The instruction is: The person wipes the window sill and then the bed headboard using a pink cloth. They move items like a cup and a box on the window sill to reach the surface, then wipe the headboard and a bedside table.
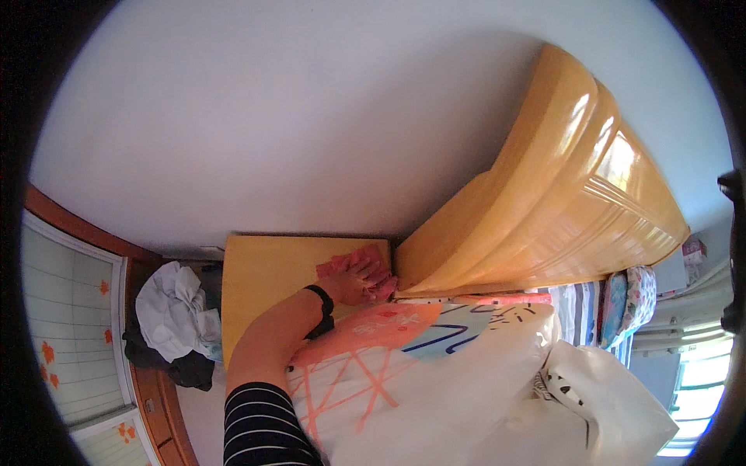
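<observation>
My left hand [356, 281] lies palm down on a red cloth [348, 260], its fingers over the bunched part. Beneath the cloth is the light wooden top of a bedside cabinet [274, 279]; the hand is at its right side, close to the headboard [524, 209]. A black band [324, 303] circles the wrist, and a dark sleeve with white stripes covers the upper part of the arm. Right beside the forearm is a patterned bed cover [396, 373] in white, coral and pale blue. My right hand is out of view.
A white bundle [172, 311] and dark fabric [195, 370] lie left of the cabinet. Beyond them stands a wood-framed wardrobe [81, 320] with leaf-patterned panels. Folded bedding [632, 303] rests at the bed's far side, near a bright window [702, 378]. A plain wall [280, 128] rises behind.
</observation>
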A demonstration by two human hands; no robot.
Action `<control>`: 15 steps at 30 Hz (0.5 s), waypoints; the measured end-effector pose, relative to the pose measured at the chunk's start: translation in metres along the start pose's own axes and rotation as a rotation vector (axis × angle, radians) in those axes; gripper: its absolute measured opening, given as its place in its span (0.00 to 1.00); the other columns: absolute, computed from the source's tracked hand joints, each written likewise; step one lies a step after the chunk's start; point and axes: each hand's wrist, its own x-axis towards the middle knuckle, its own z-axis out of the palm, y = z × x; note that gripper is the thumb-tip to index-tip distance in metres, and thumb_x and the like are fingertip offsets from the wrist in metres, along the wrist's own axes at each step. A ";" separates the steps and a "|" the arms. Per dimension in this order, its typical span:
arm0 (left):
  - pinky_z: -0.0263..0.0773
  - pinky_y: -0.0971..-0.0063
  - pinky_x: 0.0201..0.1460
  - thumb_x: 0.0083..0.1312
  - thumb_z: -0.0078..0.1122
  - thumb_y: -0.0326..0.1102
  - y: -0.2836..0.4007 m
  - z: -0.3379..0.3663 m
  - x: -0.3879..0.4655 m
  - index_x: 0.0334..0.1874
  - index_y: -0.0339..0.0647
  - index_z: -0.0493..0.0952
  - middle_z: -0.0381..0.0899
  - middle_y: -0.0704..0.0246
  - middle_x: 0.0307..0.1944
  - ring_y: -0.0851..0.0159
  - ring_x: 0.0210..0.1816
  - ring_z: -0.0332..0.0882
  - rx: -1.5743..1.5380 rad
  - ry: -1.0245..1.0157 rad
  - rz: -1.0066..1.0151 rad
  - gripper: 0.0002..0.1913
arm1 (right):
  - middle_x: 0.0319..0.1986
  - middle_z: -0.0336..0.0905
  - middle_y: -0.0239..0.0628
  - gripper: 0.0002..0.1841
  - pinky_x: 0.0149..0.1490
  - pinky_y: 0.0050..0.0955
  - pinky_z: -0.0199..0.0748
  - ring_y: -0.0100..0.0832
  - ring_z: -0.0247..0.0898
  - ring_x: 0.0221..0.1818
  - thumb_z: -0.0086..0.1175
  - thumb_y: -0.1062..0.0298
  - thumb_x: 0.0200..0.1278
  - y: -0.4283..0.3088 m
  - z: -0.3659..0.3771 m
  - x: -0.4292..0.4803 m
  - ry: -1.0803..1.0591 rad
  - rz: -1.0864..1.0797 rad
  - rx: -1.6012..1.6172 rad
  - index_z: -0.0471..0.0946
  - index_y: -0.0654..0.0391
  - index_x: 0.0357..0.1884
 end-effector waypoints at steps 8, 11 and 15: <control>0.50 0.51 0.79 0.76 0.42 0.57 -0.021 0.008 -0.031 0.78 0.55 0.61 0.56 0.69 0.80 0.56 0.82 0.48 -0.255 -0.480 -0.540 0.31 | 0.45 0.82 0.48 0.18 0.53 0.41 0.77 0.45 0.79 0.48 0.55 0.63 0.67 0.000 -0.003 0.005 0.024 0.022 -0.064 0.78 0.64 0.53; 0.42 0.50 0.82 0.76 0.43 0.56 -0.060 -0.014 -0.077 0.82 0.57 0.55 0.47 0.68 0.84 0.53 0.84 0.39 -0.114 -0.479 -0.608 0.34 | 0.44 0.82 0.49 0.17 0.53 0.42 0.77 0.47 0.79 0.48 0.55 0.64 0.67 -0.007 -0.008 0.006 0.026 0.011 -0.086 0.78 0.64 0.53; 0.37 0.50 0.84 0.77 0.43 0.54 -0.090 -0.015 -0.155 0.84 0.56 0.51 0.42 0.63 0.85 0.49 0.85 0.35 -0.263 -0.365 -0.988 0.35 | 0.43 0.82 0.50 0.16 0.52 0.44 0.77 0.49 0.78 0.47 0.54 0.65 0.66 -0.010 -0.012 0.007 0.025 0.004 -0.111 0.78 0.64 0.52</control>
